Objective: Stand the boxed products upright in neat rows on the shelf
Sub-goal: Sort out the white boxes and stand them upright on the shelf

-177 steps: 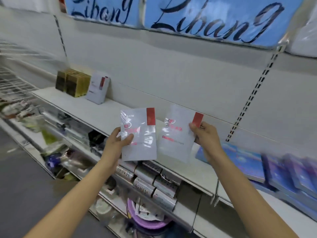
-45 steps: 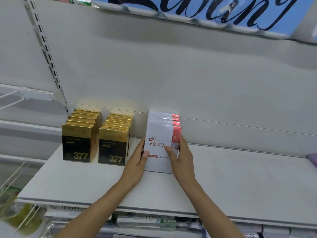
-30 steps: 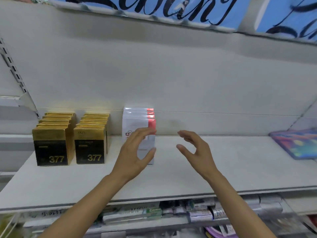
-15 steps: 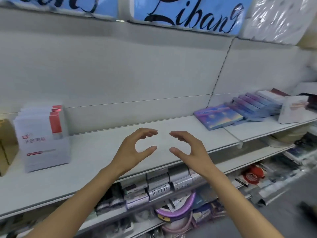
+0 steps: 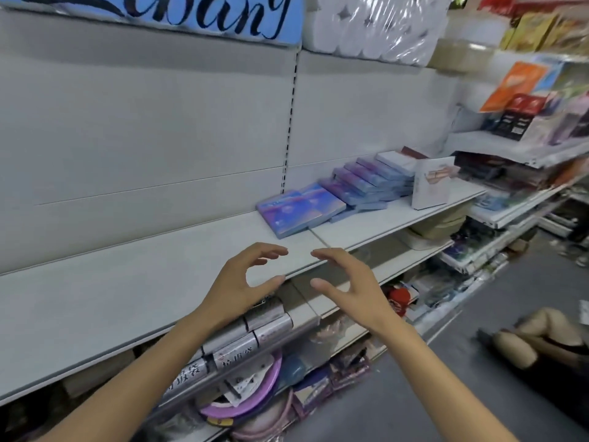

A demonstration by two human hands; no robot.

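A long white metal shelf is running from the near left away to the far right, and its left stretch is lying bare under a blue banner with dark script lettering. In front of its near edge the left hand is hovering with fingers loosely curved and holding nothing, and just beside it the right hand is mirroring that pose, thumb and fingers spread apart, gripping nothing either. Farther right, the flat blue-and-purple cardboard boxes are lying face-up on the shelf — one nearest, then a slanting, overlapping run of them leaning back toward the wall, none standing. At the far end of that run a white carton with a pink picture is standing upright. The likely next step is reaching right for the nearest flat box. The risk is coming from the overlap: pulling one box could be dragging its neighbours along, sliding them off the near edge, and a thin box stood up alone may be tipping over without support.
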